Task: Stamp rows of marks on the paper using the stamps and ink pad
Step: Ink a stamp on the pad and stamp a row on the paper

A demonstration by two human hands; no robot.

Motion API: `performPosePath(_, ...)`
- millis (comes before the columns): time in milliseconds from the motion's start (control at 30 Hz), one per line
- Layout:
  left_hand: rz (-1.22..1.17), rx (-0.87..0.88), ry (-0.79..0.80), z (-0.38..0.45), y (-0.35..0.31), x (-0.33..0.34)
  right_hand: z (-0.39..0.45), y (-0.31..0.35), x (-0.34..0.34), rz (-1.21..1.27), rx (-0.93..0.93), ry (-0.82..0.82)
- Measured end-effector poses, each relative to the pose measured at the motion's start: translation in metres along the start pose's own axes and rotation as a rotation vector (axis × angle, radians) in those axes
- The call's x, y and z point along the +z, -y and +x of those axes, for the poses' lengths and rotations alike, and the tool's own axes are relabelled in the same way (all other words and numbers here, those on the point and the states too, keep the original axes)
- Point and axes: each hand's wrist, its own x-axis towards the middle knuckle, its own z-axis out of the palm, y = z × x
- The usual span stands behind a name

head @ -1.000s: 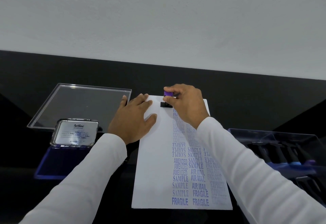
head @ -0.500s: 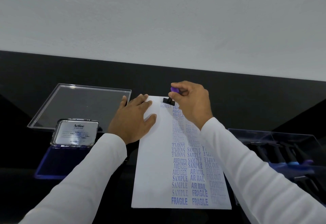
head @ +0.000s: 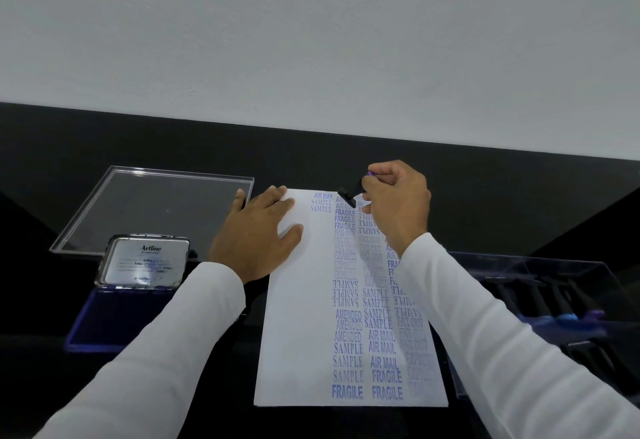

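A white sheet of paper (head: 298,334) lies on the black table, covered in columns of blue stamped words. My right hand (head: 398,206) pinches a small stamp (head: 348,195) with a purple handle and black base, tilted and lifted just above the paper's far edge. Fresh marks "AIR MAIL, SAMPLE, SAMPLE" show at the top of the left column. My left hand (head: 258,234) rests flat on the paper's upper left corner. The open ink pad (head: 114,317) with its raised metal lid (head: 145,262) sits at the left.
A clear plastic lid (head: 152,206) lies at the back left. A clear box (head: 571,303) holding several more stamps stands at the right, partly behind my right sleeve. A white wall rises behind the table.
My right hand has lifted the stamp off the paper's top edge and moved it right, tilting it. New marks are uncovered there. My left hand has stayed in place.
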Motion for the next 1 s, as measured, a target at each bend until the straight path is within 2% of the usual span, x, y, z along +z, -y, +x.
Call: performPosePath(1000,0.015,-0.003,0.025,0.0004,0.0001,-0.0006,-0.0013,-0.0026,-0.0015,-0.023,0.002,-0.001)
